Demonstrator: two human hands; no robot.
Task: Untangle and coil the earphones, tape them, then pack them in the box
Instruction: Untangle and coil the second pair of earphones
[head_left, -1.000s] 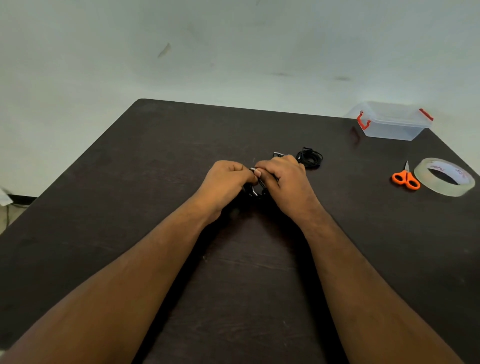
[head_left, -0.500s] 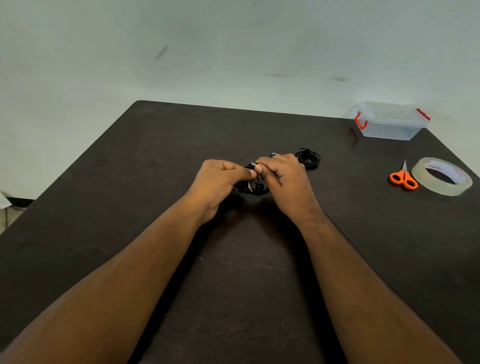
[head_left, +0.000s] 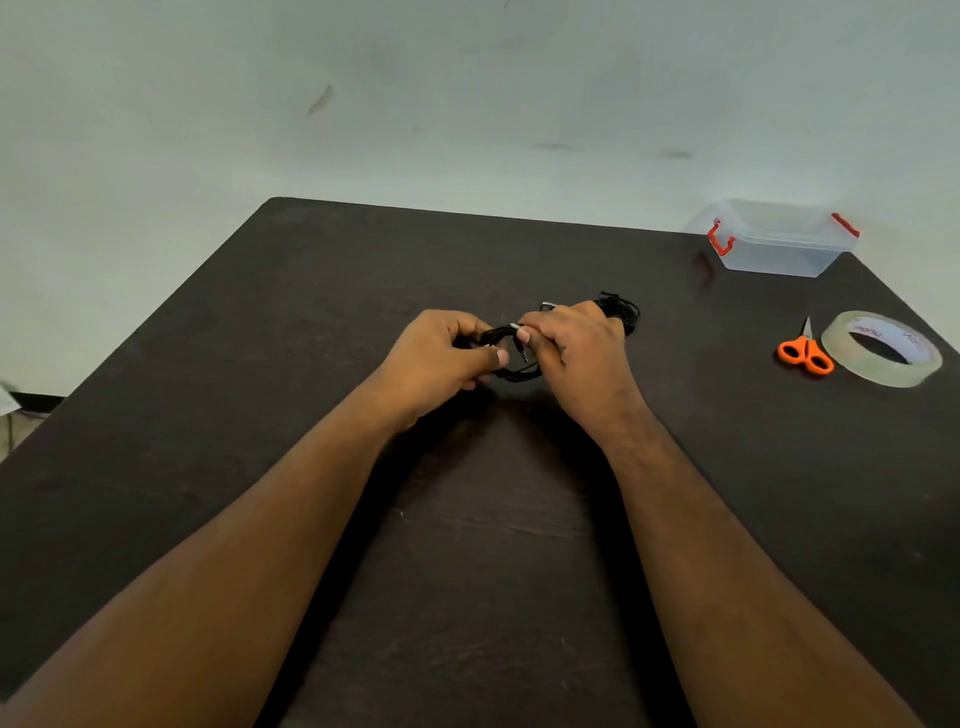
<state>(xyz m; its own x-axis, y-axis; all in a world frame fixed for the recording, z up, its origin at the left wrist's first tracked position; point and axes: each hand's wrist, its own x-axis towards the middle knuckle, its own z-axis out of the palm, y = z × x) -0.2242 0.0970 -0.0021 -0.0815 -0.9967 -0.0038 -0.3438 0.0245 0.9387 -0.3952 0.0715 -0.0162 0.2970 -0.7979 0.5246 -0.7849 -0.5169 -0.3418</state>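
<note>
Black earphones (head_left: 511, 358) are bunched between my two hands over the middle of the dark table (head_left: 260, 415). My left hand (head_left: 441, 358) grips the bundle with curled fingers and thumb. My right hand (head_left: 576, 353) pinches the cable from the other side, and a silver plug tip shows by its fingers. A second black earphone coil (head_left: 626, 312) lies on the table just behind my right hand, partly hidden by it. The clear plastic box (head_left: 774, 244) with red latches stands at the far right. A roll of clear tape (head_left: 883, 356) lies at the right edge.
Orange-handled scissors (head_left: 805, 353) lie just left of the tape roll. A pale wall rises behind the table's far edge. The floor shows past the table's left edge.
My hands have moved slightly apart and the earphone bundle between them shows more. My left thumb has shifted onto the cable. The view has shifted a little.
</note>
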